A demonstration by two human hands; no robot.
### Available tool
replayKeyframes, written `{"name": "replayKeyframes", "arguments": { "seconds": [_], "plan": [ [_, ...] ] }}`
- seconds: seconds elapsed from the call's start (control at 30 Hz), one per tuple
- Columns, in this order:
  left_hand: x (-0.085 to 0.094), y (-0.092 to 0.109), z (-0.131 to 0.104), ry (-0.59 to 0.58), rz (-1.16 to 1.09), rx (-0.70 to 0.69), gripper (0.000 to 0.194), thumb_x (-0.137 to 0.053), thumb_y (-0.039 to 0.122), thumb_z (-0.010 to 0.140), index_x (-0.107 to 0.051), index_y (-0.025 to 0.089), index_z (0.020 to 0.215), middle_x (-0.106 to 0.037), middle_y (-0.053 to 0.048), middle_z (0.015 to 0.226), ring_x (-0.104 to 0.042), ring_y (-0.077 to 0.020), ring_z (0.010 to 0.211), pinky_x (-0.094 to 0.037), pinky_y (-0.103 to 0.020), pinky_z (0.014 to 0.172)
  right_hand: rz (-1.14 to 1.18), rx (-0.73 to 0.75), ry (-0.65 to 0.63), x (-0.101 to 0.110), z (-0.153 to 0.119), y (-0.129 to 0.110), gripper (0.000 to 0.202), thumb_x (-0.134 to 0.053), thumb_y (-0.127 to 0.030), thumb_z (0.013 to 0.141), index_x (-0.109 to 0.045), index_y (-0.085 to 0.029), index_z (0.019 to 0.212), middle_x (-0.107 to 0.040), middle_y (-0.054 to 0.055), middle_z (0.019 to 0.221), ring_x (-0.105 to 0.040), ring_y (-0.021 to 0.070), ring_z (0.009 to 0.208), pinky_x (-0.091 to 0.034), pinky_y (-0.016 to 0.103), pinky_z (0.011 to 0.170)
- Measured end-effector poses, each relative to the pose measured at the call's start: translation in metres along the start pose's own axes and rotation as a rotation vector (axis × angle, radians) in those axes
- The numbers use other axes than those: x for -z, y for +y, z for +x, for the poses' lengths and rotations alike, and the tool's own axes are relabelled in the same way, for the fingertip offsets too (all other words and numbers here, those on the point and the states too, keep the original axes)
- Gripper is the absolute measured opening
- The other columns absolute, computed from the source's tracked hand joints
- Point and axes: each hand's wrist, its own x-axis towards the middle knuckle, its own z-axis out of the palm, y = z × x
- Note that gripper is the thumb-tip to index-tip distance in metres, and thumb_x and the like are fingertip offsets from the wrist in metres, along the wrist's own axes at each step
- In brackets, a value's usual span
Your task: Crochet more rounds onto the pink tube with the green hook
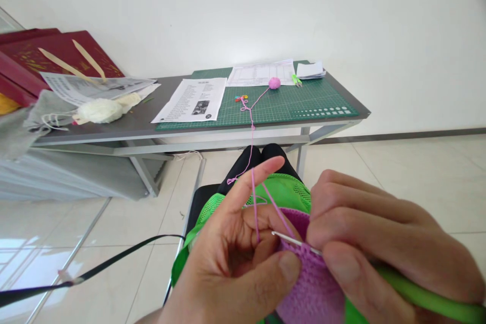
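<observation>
My left hand (243,258) pinches purple crochet piece (311,283) low in lap, index raised — keeps pink yarn (253,197) taut for hook. My right hand (383,243) closed round crochet hook (294,241), green handle. Yarn runs up to pink ball (274,82) on surface (144,116), on green mat (288,101). Piece's lower edge cut off — stitch at tip unclear.

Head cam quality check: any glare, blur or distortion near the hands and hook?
Head view: even daylight, soft shadows; glare only on the floor tiles at lower left. Wide-angle warp bends the table edge and stretches the right hand near the frame edge. Left hand, crochet hook tip and pink yarn are sharp; the purple crochet piece is slightly soft.
</observation>
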Motion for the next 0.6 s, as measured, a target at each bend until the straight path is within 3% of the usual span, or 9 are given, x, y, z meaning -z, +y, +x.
{"name": "replayKeyframes", "arguments": {
  "seconds": [0.07,0.2,0.33,0.47,0.53,0.6],
  "plan": [
    [-0.001,-0.001,0.000,0.034,0.049,-0.017,0.064,-0.083,0.025,0.091,-0.060,0.050,0.146,-0.057,0.007,0.074,-0.034,-0.0051,0.059,-0.035,-0.015,0.061,0.002,-0.049,-0.006,-0.003,-0.001,-0.003,0.032,-0.054,-0.008,0.100,-0.054,-0.018,0.070,-0.056,-0.001,0.058,-0.050,0.0099,0.057,-0.044,0.028,0.053],
    [-0.004,-0.003,0.001,0.108,0.133,-0.030,0.080,-0.087,0.036,0.088,-0.046,0.051,0.156,-0.042,0.010,0.064,-0.028,-0.0077,0.058,-0.030,-0.016,0.056,-0.130,-0.037,0.073,-0.005,-0.002,-0.008,0.035,-0.057,-0.003,0.094,-0.048,-0.021,0.067,-0.054,-0.002,0.057,-0.045,0.0107,0.057,-0.043,0.031,0.052],
    [-0.010,-0.015,0.004,0.262,0.168,-0.167,0.076,-0.088,0.041,0.086,-0.052,0.052,0.152,-0.039,0.010,0.064,-0.029,-0.0081,0.057,-0.030,-0.018,0.054,-0.359,0.041,0.091,-0.009,-0.004,-0.008,0.039,-0.062,-0.006,0.093,-0.043,-0.023,0.064,-0.049,-0.003,0.056,-0.040,0.0120,0.057,-0.042,0.032,0.051],
    [-0.016,-0.031,0.009,0.426,0.210,-0.356,0.072,-0.087,0.036,0.087,-0.055,0.059,0.147,-0.053,0.008,0.073,-0.035,-0.0060,0.055,-0.026,-0.017,0.051,-0.474,0.116,0.180,-0.020,-0.008,0.004,0.041,-0.062,-0.005,0.094,-0.040,-0.025,0.066,-0.042,-0.004,0.056,-0.036,0.0136,0.057,-0.038,0.036,0.050],
    [-0.015,-0.034,0.011,0.417,0.209,-0.387,0.072,-0.085,0.031,0.089,-0.054,0.060,0.147,-0.062,0.007,0.080,-0.037,-0.0052,0.055,-0.026,-0.017,0.050,-0.470,0.142,0.236,-0.026,-0.010,0.013,0.038,-0.058,-0.005,0.096,-0.042,-0.025,0.069,-0.043,-0.004,0.056,-0.038,0.0146,0.058,-0.039,0.037,0.051],
    [-0.011,-0.032,0.012,0.354,0.141,-0.380,0.069,-0.085,0.024,0.089,-0.059,0.056,0.145,-0.061,0.008,0.075,-0.037,-0.0045,0.055,-0.028,-0.015,0.052,-0.460,0.200,0.272,-0.029,-0.013,0.021,0.033,-0.054,-0.007,0.099,-0.048,-0.024,0.072,-0.049,-0.003,0.058,-0.042,0.0145,0.058,-0.044,0.037,0.053]
  ]
}}
